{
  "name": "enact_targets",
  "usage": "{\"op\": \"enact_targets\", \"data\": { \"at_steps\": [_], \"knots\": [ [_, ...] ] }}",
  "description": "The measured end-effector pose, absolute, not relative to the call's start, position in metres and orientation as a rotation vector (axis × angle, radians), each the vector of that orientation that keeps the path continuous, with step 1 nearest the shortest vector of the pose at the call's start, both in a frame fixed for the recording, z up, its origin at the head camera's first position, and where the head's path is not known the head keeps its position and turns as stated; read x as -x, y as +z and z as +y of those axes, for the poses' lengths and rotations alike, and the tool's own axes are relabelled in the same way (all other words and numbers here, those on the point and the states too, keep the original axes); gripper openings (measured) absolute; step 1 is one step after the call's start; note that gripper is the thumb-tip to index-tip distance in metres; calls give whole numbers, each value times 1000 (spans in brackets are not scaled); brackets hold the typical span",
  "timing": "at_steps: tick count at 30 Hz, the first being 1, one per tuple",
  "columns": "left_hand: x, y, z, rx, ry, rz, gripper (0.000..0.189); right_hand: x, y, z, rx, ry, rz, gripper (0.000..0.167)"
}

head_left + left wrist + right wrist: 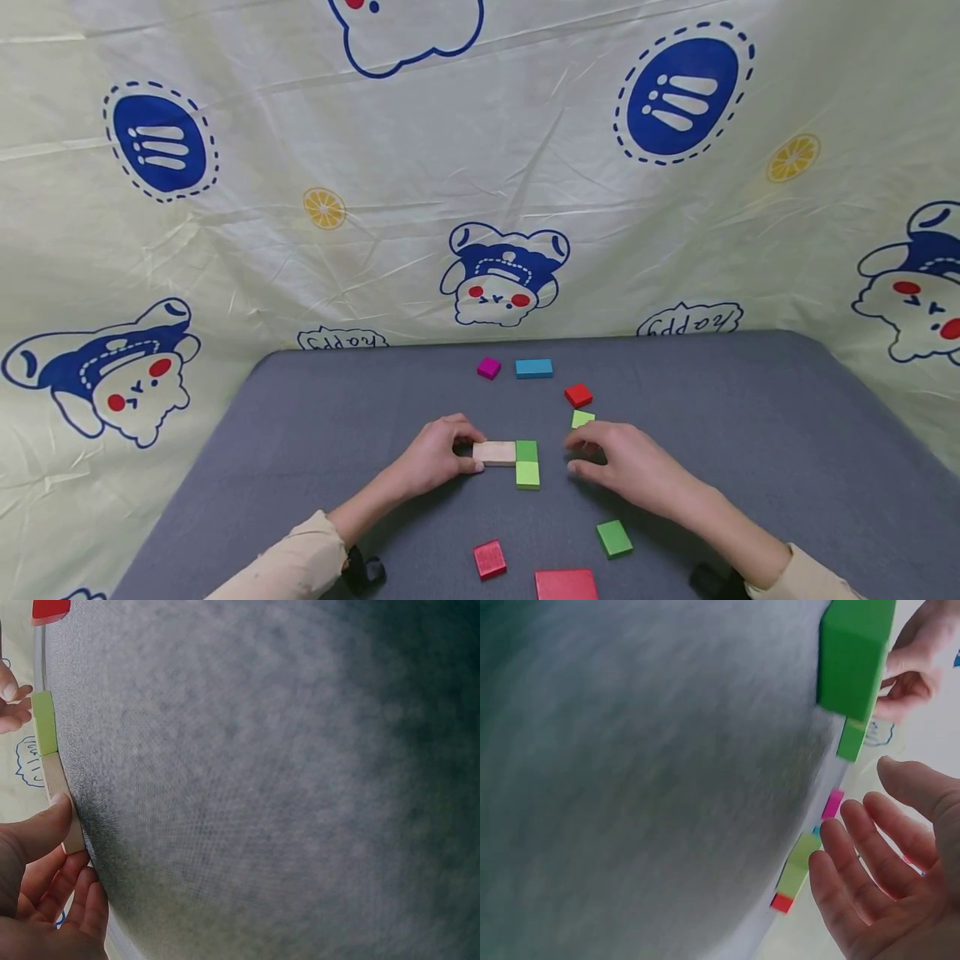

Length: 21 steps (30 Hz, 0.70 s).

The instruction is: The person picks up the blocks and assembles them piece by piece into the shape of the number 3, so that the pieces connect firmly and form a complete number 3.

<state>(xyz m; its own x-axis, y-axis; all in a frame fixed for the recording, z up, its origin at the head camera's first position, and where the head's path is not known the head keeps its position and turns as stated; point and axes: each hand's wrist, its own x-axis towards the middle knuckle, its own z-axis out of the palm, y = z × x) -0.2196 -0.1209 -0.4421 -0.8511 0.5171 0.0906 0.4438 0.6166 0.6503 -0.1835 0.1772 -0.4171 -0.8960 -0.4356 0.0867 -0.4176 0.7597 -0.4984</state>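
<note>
A plain wooden block lies flat on the table, its left end pinched between thumb and fingers of my left hand. Against its right end stands a green block, and a light green block touches that one on the near side. In the left wrist view the thumb presses on the wooden block. My right hand hovers to the right of these blocks, fingers loosely bent and holding nothing. Just beyond its fingertips lies another light green block, partly hidden by the hand.
Farther back on the grey table are a magenta block, a blue block and a red block. Nearer lie a small red block, a larger red block and a green block. A printed cloth hangs behind.
</note>
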Motion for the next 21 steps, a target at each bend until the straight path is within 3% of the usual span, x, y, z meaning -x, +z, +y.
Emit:
{"op": "enact_targets", "data": {
  "at_steps": [21],
  "knots": [
    [218, -441, -119, -793, 1047, 2735, 23, 212, -416, 207, 696, -886, 2958, 31]
  ]
}}
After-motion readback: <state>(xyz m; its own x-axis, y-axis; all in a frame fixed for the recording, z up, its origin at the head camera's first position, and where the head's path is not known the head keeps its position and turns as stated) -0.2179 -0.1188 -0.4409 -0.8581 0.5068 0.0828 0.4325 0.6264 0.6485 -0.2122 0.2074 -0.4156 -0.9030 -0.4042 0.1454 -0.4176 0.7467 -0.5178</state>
